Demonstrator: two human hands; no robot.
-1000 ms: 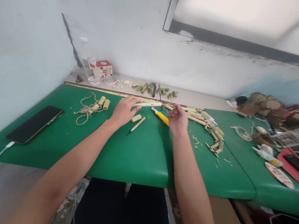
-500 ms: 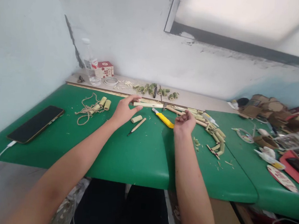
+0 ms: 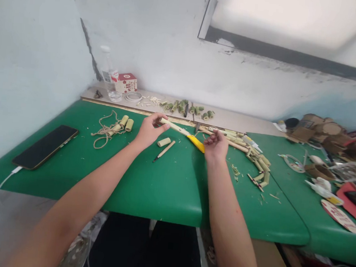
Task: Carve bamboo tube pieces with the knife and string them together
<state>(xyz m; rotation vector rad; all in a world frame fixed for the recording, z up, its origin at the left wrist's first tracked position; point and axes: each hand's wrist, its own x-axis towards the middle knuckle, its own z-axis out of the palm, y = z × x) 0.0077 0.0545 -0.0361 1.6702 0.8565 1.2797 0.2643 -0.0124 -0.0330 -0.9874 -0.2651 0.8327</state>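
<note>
My left hand (image 3: 152,129) is closed, thumb and fingers pinching the left end of a pale bamboo stick (image 3: 174,126), which slants down to the right. My right hand (image 3: 217,144) has its fingers curled and the rear end of a yellow utility knife (image 3: 196,143) at its edge. The knife's blade lies against or just over the stick's right part; contact is hard to make out. Below my left hand, a short bamboo tube (image 3: 164,142) and a thin wooden-handled tool with a dark tip (image 3: 165,150) lie on the green tabletop (image 3: 160,190).
Bamboo pieces (image 3: 261,162) and a hammer (image 3: 209,131) lie right. Twine with bamboo tubes (image 3: 116,128) and a phone (image 3: 46,145) are left. A bottle (image 3: 112,84), a box (image 3: 126,82) and cut green bamboo (image 3: 178,106) stand along the back. Cardboard scraps (image 3: 315,129) crowd the far right.
The bamboo stick has tilted, its right end dropping towards the knife. My right hand and the knife have shifted slightly left. My left hand has closed further on the stick.
</note>
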